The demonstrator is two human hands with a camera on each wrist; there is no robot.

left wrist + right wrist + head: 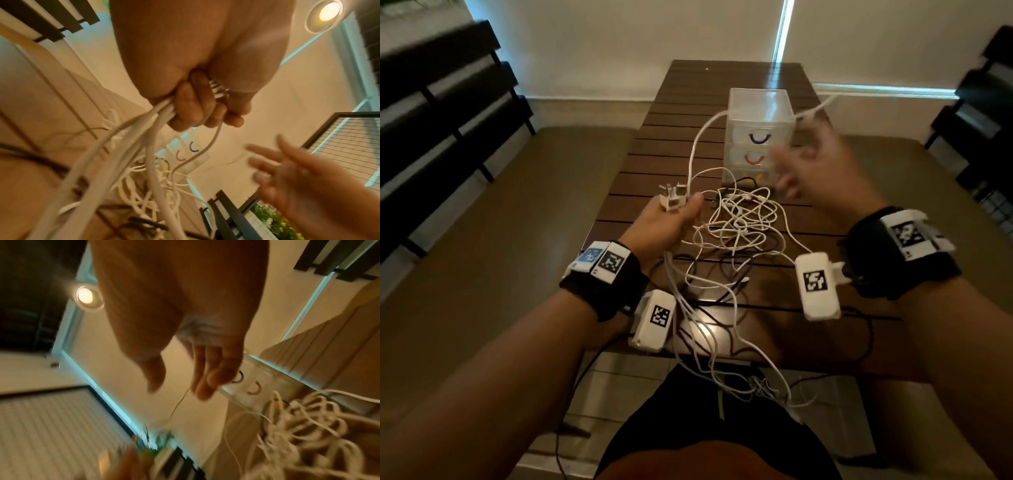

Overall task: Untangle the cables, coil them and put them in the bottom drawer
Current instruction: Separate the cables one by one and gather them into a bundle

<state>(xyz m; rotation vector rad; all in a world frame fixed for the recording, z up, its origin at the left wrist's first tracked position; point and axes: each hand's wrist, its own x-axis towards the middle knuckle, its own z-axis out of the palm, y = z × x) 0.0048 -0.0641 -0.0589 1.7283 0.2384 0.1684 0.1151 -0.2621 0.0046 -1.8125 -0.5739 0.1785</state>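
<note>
My way to the drawer unit (758,133) at twelve o'clock is blocked by the tangle of cables (739,219) heaped against its bottom drawer (748,178). Bare table (654,137) lies open at eleven o'clock, beyond my left hand (661,226).

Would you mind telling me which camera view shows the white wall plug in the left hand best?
The head view: the white plug sticks out above the left hand, prongs visible, its cable arcing away. The left wrist view shows only a sliver of it between curled fingers. In the right wrist view it cannot be made out in the blur.
</note>
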